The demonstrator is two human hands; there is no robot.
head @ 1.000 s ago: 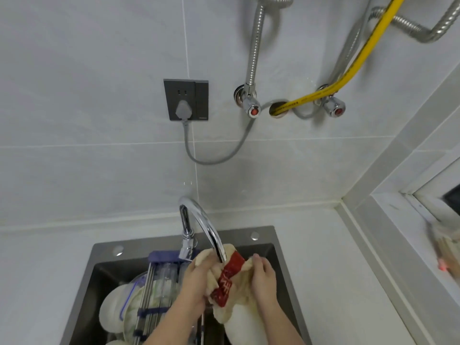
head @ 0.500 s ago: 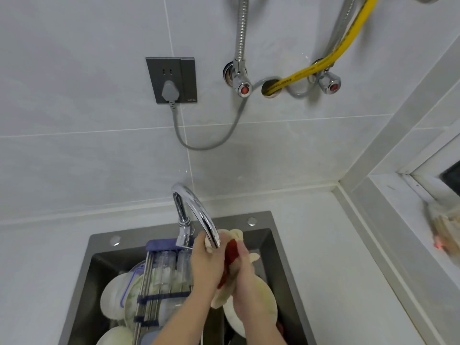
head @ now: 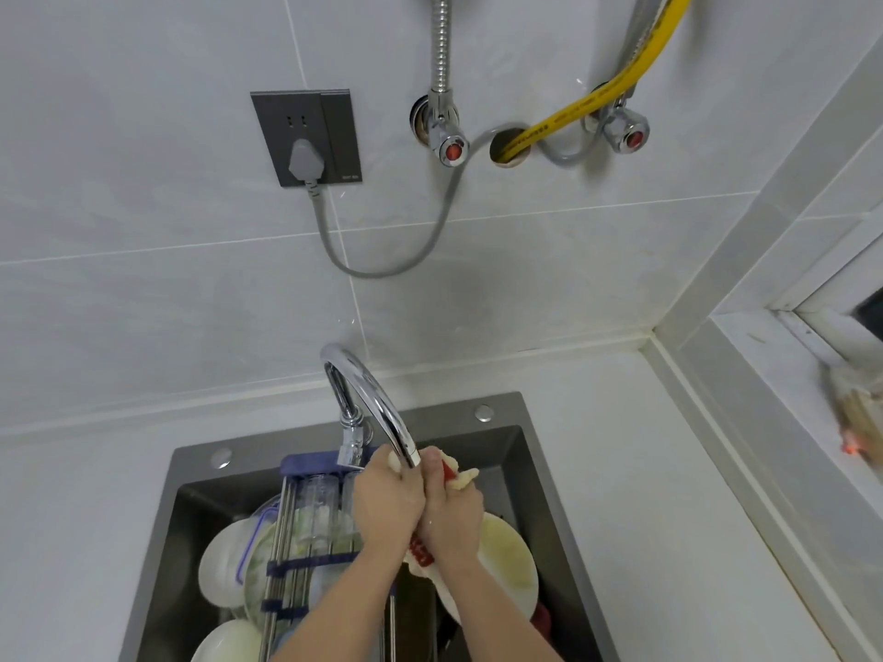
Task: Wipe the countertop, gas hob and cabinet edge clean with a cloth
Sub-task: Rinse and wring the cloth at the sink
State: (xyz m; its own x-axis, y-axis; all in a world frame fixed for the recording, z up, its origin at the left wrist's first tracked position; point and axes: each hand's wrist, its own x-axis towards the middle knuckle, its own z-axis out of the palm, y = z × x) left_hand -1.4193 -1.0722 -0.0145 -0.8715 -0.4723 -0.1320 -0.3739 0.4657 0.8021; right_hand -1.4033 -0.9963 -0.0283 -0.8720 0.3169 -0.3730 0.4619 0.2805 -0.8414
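Over a dark steel sink set into a pale countertop, a person's two hands meet under the spout of a curved chrome tap, at 6 o'clock in the view. Both grasp one cream cloth with a red label: the left hand clenches round it on one side, the right hand on the other, pressed together as if wringing or rinsing. Whether water is running cannot be told. Judged from this, the step in hand is preparing the cloth; wiping of the countertop has not yet begun, and neither gas hob nor cabinet edge is in view. The next move likely calls for squeezing out the cloth, then carrying it to the countertop at 3 o'clock

Inside the sink, a large pale plate lies under the right wrist. At 7 o'clock a blue-and-steel rack spans the basin, bearing a clear glass, with white dishes stacked beneath
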